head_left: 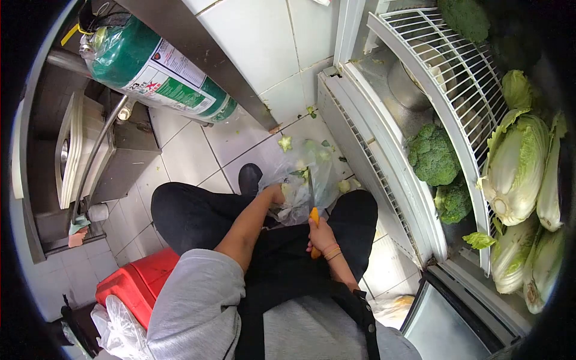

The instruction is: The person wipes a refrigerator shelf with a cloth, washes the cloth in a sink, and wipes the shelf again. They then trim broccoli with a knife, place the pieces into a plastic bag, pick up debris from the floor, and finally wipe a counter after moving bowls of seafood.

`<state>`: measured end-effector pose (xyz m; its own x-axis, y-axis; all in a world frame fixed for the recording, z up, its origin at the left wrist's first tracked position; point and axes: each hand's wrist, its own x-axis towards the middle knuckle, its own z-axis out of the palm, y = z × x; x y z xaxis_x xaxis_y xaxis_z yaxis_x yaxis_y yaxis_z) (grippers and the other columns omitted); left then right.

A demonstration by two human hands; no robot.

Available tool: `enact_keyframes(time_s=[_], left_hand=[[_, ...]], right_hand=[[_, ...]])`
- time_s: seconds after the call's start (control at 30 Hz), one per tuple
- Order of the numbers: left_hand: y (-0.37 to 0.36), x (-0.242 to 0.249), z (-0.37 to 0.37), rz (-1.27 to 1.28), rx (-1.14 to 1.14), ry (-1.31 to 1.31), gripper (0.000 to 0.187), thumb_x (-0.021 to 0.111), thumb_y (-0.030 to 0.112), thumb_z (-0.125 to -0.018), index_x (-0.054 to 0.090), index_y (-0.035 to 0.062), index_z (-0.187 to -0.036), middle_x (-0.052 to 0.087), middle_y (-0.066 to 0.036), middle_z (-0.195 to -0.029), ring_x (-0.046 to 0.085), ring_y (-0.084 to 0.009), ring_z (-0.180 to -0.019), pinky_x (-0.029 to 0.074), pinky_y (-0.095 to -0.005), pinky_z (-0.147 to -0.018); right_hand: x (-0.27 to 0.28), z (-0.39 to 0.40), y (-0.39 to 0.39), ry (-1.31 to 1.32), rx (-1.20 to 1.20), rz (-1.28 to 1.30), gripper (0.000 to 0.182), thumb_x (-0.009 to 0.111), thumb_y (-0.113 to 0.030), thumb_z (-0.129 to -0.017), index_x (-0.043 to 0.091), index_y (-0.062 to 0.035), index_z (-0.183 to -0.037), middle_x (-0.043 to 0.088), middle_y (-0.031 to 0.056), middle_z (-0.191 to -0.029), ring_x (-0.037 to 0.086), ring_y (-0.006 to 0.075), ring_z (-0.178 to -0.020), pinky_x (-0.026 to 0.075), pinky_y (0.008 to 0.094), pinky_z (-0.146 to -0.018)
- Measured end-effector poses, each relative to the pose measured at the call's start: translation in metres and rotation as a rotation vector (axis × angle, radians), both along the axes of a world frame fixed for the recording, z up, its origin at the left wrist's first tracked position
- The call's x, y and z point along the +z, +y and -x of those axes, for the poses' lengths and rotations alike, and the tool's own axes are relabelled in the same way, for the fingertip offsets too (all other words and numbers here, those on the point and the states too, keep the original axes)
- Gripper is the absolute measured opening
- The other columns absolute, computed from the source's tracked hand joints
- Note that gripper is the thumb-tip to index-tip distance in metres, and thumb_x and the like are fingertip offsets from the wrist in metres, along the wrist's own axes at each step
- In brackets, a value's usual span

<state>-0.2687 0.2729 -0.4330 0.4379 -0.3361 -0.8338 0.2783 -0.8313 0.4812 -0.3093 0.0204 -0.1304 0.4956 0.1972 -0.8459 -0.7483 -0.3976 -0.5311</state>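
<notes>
My right hand (323,235) is wrapped round the yellow-orange handle of a knife (311,191), its blade pointing away from me over a clear plastic bag (321,180). The bag lies between my knees, with pale green vegetable trimmings showing in and around it. At the bag's near left side, my left hand (275,194) is closed on the plastic, its fingers partly hidden by it. A star-shaped pale green vegetable slice (285,143) lies on the tiled floor just beyond the bag.
On my right, an open fridge holds broccoli (433,155) and several long pale cabbages (517,171) around a white wire shelf (420,66). A green gas cylinder (162,72) stands at upper left. A red box (135,279) and white plastic bag (117,327) sit at lower left.
</notes>
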Motion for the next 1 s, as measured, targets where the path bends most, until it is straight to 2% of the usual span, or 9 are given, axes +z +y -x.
enact_keyframes(time_s=[0.1,0.3,0.43,0.53,0.63,0.8,0.9,0.97,1.0], left_hand=[[-0.025,0.161,-0.019,-0.272,0.196,-0.203,0.055,0.070,0.025,-0.057,0.052,0.0052,-0.105,0.061,-0.018,-0.092,0.058,-0.0322,-0.091,0.042,-0.0387,-0.085],[-0.061,0.212,-0.044,-0.633,0.579,-0.797,0.081,0.078,0.024,-0.054,0.036,0.0017,-0.120,0.047,-0.021,-0.103,0.044,-0.0400,-0.102,0.039,-0.0408,-0.088],[-0.074,0.197,-0.043,-0.205,0.804,-0.920,0.070,0.077,0.031,-0.061,0.037,0.0000,-0.110,0.044,-0.019,-0.101,0.044,-0.0364,-0.102,0.040,-0.0401,-0.085],[-0.062,0.147,-0.052,-0.178,1.408,-0.779,0.077,0.079,0.035,-0.059,0.038,-0.0030,-0.112,0.046,-0.020,-0.099,0.046,-0.0353,-0.100,0.040,-0.0393,-0.086],[-0.048,0.122,-0.056,-0.374,1.508,-0.690,0.083,0.080,0.043,-0.055,0.040,-0.0050,-0.111,0.049,-0.020,-0.097,0.049,-0.0344,-0.096,0.040,-0.0391,-0.086],[-0.025,0.133,-0.067,-0.518,1.525,-0.504,0.094,0.080,0.052,-0.050,0.041,-0.0045,-0.113,0.051,-0.022,-0.106,0.052,-0.0353,-0.099,0.041,-0.0400,-0.089],[-0.022,0.144,-0.079,-0.385,1.071,-0.310,0.101,0.083,0.046,-0.050,0.034,-0.0049,-0.122,0.049,-0.023,-0.114,0.050,-0.0357,-0.105,0.040,-0.0399,-0.092],[-0.038,0.144,-0.080,0.402,1.385,-0.529,0.105,0.085,0.038,-0.050,0.027,-0.0038,-0.127,0.049,-0.022,-0.117,0.050,-0.0361,-0.105,0.040,-0.0402,-0.092],[-0.042,0.144,-0.084,0.408,1.383,-0.527,0.105,0.085,0.038,-0.050,0.027,-0.0038,-0.127,0.049,-0.022,-0.117,0.050,-0.0361,-0.105,0.040,-0.0402,-0.092]], right_hand=[[-0.001,-0.002,-0.003,-0.083,0.000,-0.009,0.035,0.043,-0.031,-0.092,0.040,0.0034,-0.098,0.054,0.0148,-0.063,0.056,0.0213,-0.042,0.049,0.0338,-0.037],[0.001,0.000,-0.007,-0.119,-0.061,-0.041,0.032,0.044,-0.030,-0.092,0.039,0.0014,-0.095,0.052,0.0129,-0.061,0.054,0.0199,-0.040,0.048,0.0329,-0.036],[-0.003,0.001,-0.006,-0.156,-0.052,-0.032,0.036,0.044,-0.031,-0.091,0.042,0.0043,-0.099,0.057,0.0178,-0.063,0.058,0.0235,-0.042,0.048,0.0338,-0.037],[-0.007,-0.003,-0.004,-0.179,0.012,-0.012,0.036,0.045,-0.031,-0.091,0.043,0.0040,-0.098,0.057,0.0169,-0.062,0.058,0.0235,-0.042,0.048,0.0339,-0.036],[-0.009,-0.019,-0.003,-0.161,0.005,-0.044,0.029,0.045,-0.030,-0.092,0.040,-0.0010,-0.090,0.048,0.0077,-0.057,0.051,0.0168,-0.038,0.045,0.0323,-0.034],[-0.011,-0.046,-0.003,-0.211,0.024,-0.015,0.039,0.045,-0.033,-0.091,0.043,0.0057,-0.097,0.055,0.0153,-0.059,0.058,0.0238,-0.042,0.048,0.0345,-0.038],[-0.014,-0.055,0.000,-0.206,0.015,-0.017,0.040,0.045,-0.033,-0.091,0.044,0.0067,-0.097,0.056,0.0160,-0.060,0.058,0.0245,-0.042,0.048,0.0351,-0.038],[-0.014,-0.059,0.001,-0.188,0.014,0.031,0.035,0.044,-0.032,-0.091,0.043,0.0023,-0.095,0.050,0.0087,-0.057,0.053,0.0185,-0.040,0.046,0.0329,-0.036],[-0.015,-0.060,0.001,-0.189,0.011,0.036,0.035,0.044,-0.032,-0.091,0.043,0.0023,-0.095,0.050,0.0087,-0.057,0.053,0.0185,-0.040,0.046,0.0329,-0.036]])
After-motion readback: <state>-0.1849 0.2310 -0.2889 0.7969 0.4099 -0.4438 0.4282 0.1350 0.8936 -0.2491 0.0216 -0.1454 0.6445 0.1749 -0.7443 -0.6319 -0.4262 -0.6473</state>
